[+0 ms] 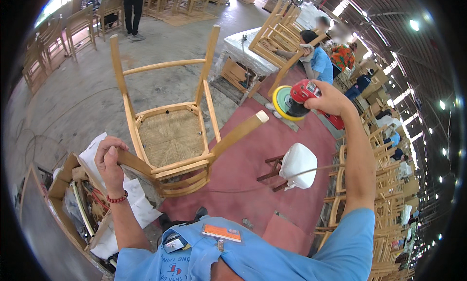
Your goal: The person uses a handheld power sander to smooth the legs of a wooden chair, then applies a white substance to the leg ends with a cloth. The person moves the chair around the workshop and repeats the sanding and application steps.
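Note:
A light wooden chair [171, 135] with a woven seat stands in front of me with its legs sticking up, its seat's underside showing. My left hand [111, 164] is closed round the near left end of its frame, thumb on top. In my raised right hand [332, 102] is a handheld disc sander [304, 91], red and black with a round, yellow-rimmed pad. The pad faces left toward the chair's near right post and is apart from it. A thin hose curves across the floor below my right arm.
At lower left is a cardboard box [61, 191] of tools and scraps. A small stool [299, 166] with a white-covered seat stands on the red floor sheet [243, 184]. Co-workers [320, 62] handle chairs beyond a plastic-wrapped table [241, 43]. Many chairs line the right side.

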`<state>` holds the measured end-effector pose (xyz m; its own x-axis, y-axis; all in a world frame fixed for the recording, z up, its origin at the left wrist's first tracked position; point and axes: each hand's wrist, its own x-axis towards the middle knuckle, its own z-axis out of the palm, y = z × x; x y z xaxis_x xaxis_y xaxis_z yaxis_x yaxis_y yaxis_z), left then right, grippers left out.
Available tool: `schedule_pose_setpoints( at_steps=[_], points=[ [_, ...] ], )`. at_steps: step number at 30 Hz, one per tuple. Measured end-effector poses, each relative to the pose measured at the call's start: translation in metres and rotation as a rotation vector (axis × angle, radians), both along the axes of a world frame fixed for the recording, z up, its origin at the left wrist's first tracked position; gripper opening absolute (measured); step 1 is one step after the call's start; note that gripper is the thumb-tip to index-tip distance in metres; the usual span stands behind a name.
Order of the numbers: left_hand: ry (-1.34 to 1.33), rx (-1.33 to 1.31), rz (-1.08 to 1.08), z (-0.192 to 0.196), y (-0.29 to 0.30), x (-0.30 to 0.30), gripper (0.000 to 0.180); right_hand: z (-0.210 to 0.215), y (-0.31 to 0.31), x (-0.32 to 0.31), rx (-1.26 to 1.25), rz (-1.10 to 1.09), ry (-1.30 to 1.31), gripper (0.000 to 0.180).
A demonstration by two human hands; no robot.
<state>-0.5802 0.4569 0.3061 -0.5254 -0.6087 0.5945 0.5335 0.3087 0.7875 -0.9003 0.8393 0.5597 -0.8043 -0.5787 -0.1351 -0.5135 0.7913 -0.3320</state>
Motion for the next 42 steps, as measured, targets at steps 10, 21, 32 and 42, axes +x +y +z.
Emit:
schedule_pose_setpoints(
  at_steps=[10, 21, 32, 42],
  points=[
    [0.016, 0.036, 0.016, 0.003, 0.004, -0.002, 0.021, -0.004, -0.008, 0.006, 0.06, 0.236, -0.107, 0.056],
    [0.038, 0.077, -0.086, 0.001, -0.003, 0.001, 0.023, -0.011, -0.003, -0.004, -0.045, 0.413, -0.03, 0.058],
    [-0.157, 0.252, -0.487, 0.029, -0.024, 0.005, 0.028, 0.015, -0.061, -0.094, -0.187, -0.048, -0.045, 0.057],
    [-0.004, 0.246, -0.172, 0.019, -0.006, -0.007, 0.044, 0.033, -0.184, -0.234, -0.182, 0.158, -0.003, 0.061]
  ],
)
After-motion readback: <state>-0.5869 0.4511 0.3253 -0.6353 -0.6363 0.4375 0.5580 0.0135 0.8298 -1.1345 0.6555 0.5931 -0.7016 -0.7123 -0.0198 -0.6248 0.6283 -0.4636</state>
